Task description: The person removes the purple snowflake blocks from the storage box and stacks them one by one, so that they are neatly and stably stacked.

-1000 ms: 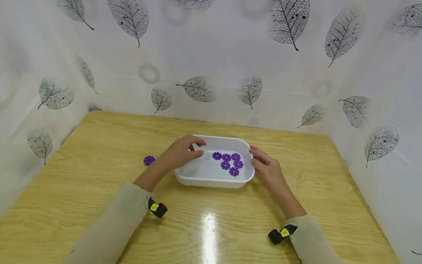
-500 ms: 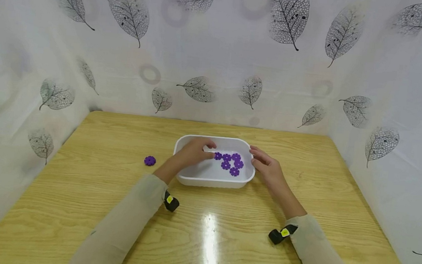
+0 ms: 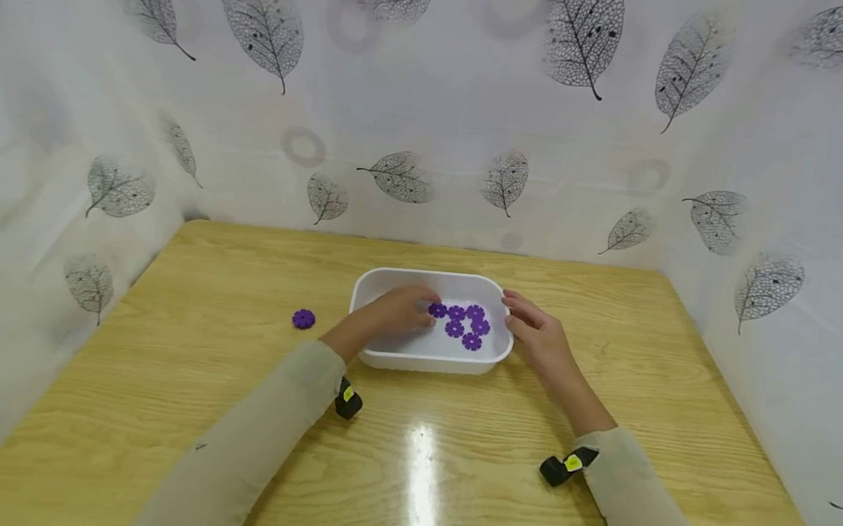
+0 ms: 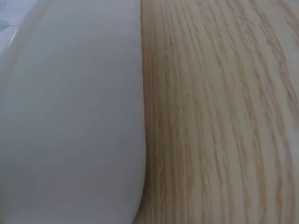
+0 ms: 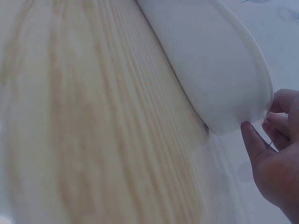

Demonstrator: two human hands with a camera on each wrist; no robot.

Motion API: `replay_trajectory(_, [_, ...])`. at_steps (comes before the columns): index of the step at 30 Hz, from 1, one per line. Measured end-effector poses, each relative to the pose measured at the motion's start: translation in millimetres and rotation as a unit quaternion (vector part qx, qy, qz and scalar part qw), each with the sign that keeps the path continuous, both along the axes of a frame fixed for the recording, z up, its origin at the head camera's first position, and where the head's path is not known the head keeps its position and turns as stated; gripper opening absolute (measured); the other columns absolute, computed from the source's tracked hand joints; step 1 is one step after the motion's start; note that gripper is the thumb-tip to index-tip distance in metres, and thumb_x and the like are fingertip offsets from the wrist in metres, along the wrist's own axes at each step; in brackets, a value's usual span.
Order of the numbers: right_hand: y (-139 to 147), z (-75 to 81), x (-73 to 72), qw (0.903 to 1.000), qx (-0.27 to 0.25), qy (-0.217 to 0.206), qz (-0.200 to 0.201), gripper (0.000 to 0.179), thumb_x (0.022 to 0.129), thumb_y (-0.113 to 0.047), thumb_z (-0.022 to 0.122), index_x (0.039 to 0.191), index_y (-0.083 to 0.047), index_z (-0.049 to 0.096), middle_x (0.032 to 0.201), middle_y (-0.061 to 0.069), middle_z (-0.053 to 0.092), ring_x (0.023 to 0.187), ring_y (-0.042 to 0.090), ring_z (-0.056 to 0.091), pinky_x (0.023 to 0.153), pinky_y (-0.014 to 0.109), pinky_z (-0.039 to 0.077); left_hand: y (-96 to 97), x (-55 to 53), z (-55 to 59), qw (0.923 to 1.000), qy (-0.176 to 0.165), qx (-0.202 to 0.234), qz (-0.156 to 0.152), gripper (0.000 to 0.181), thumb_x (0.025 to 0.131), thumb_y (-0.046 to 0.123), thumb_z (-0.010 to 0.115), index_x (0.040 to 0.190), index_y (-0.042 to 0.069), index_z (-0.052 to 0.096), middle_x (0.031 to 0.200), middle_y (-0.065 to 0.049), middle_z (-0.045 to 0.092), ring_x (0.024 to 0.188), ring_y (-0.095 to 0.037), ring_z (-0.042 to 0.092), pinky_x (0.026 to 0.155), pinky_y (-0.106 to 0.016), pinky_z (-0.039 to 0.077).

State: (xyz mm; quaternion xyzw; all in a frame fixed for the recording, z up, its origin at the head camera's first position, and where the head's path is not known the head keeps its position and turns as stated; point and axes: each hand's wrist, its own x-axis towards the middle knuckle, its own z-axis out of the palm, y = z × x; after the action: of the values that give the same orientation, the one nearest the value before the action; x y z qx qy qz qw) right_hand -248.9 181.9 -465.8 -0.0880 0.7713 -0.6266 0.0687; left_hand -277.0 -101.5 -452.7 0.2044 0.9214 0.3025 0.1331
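Observation:
A white plastic tub (image 3: 428, 364) holds several purple flower-shaped building discs (image 3: 471, 342). My left hand (image 3: 396, 311) reaches into it from the left, with thumb and fingers bent round the leftmost disc (image 3: 437, 309). Part of that disc is hidden by the fingertips. At the tub's right end, my right hand (image 3: 544, 341) grips the rim, its thumb on the outer wall; this hand (image 5: 280, 163) also shows in the right wrist view. The left wrist view has only the tub's outer wall (image 4: 74, 116) and the table, with no hand in sight.
One more purple disc (image 3: 304, 319) lies on the wooden table (image 3: 243, 414), left of the tub. A leaf-patterned cloth (image 3: 448, 132) rises behind the table and along both sides. Each wrist carries a small black camera (image 3: 557, 470).
My left hand has moved right and down into the tub, and its fingers have come round the leftmost disc. The right hand has stayed at the tub's right end.

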Motion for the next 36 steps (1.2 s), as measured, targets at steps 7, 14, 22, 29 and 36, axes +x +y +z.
replay_trajectory(7, [-0.2, -0.4, -0.4, 1.0000, -0.002, -0.003, 0.004, 0.045, 0.102, -0.023, 0.061, 0.144, -0.009, 0.055, 0.160, -0.004, 0.041, 0.141, 0.021, 0.043, 0.102, 0.015, 0.045, 0.6, 2.3, -1.0, 0.9993, 0.021, -0.028, -0.012, 0.030, 0.097, 0.022, 0.066, 0.125, 0.010, 0.068, 0.130, -0.007, 0.066, 0.127, -0.026, 0.057, 0.114, -0.041, 0.040])
replay_trajectory(14, [-3.4, -0.4, 0.4, 1.0000, 0.000, -0.004, 0.008, 0.045, 0.102, -0.024, 0.061, 0.144, -0.009, 0.055, 0.160, -0.005, 0.041, 0.141, 0.022, 0.043, 0.102, 0.016, 0.046, -1.2, 4.4, 0.1, 0.9991, 0.011, -0.040, -0.003, 0.034, 0.092, 0.023, 0.073, 0.124, 0.014, 0.069, 0.128, -0.004, 0.067, 0.124, -0.023, 0.059, 0.112, -0.042, 0.042])
replay_trajectory(22, [-0.5, 1.2, 1.3, 0.9999, 0.013, -0.002, 0.005, 0.044, 0.103, -0.024, 0.059, 0.144, -0.010, 0.055, 0.160, -0.005, 0.040, 0.145, 0.021, 0.040, 0.107, 0.019, 0.043, 4.2, 2.3, -3.5, 0.9963, 0.023, -0.073, -0.039, 0.042, 0.091, 0.027, 0.074, 0.130, 0.014, 0.067, 0.121, -0.003, 0.066, 0.115, -0.019, 0.060, 0.104, -0.038, 0.047])
replay_trajectory(29, [1.2, -0.5, 1.3, 0.9999, 0.005, 0.003, 0.013, 0.045, 0.103, -0.023, 0.059, 0.145, -0.007, 0.054, 0.161, -0.001, 0.039, 0.145, 0.025, 0.040, 0.104, 0.018, 0.045, 5.8, 5.5, -0.3, 0.9959, 0.024, -0.079, -0.037, 0.039, 0.091, 0.027, 0.074, 0.127, 0.012, 0.068, 0.123, -0.005, 0.066, 0.117, -0.021, 0.059, 0.106, -0.039, 0.046])
replay_trajectory(36, [0.6, 0.9, 0.8, 0.9999, 0.008, 0.005, 0.008, 0.043, 0.103, -0.023, 0.059, 0.144, -0.009, 0.055, 0.160, -0.002, 0.040, 0.145, 0.023, 0.040, 0.108, 0.020, 0.042, 7.0, 5.9, 1.3, 0.9979, 0.006, -0.059, -0.026, 0.035, 0.090, 0.023, 0.075, 0.123, 0.015, 0.065, 0.120, -0.003, 0.066, 0.114, -0.020, 0.060, 0.103, -0.040, 0.048])
